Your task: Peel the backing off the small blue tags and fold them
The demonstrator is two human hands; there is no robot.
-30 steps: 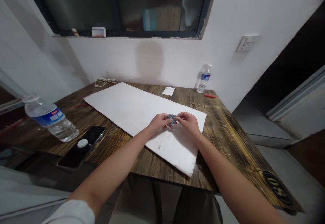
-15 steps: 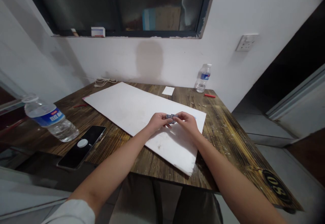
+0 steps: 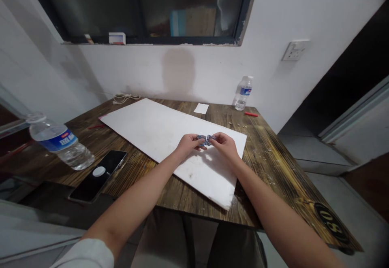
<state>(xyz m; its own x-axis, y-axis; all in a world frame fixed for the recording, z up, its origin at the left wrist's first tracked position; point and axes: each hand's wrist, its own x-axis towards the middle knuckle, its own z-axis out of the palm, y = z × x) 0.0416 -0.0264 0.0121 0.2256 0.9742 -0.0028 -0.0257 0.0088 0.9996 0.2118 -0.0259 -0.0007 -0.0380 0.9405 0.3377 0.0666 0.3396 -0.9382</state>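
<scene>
My left hand [image 3: 189, 146] and my right hand [image 3: 226, 146] hover close together just above a large white board [image 3: 152, 130]. Between the fingertips are two small blue-and-grey patterned pieces. The left piece [image 3: 201, 139] is pinched by my left hand, and the right piece [image 3: 210, 139] by my right hand. A narrow gap shows between them, though fingers hide their lower parts. I cannot tell whether they are joined or what they are made of.
The board lies on a dark wooden table [image 3: 261, 158]. A black phone [image 3: 97, 175] and a large water bottle [image 3: 57, 140] stand to the left. A smaller bottle [image 3: 243, 94], a white paper slip [image 3: 201, 108] and a red stick [image 3: 251, 114] sit at the back.
The blue-grey item between my fingers, one small bunch before, now shows as two pieces side by side. My hands have barely moved.
</scene>
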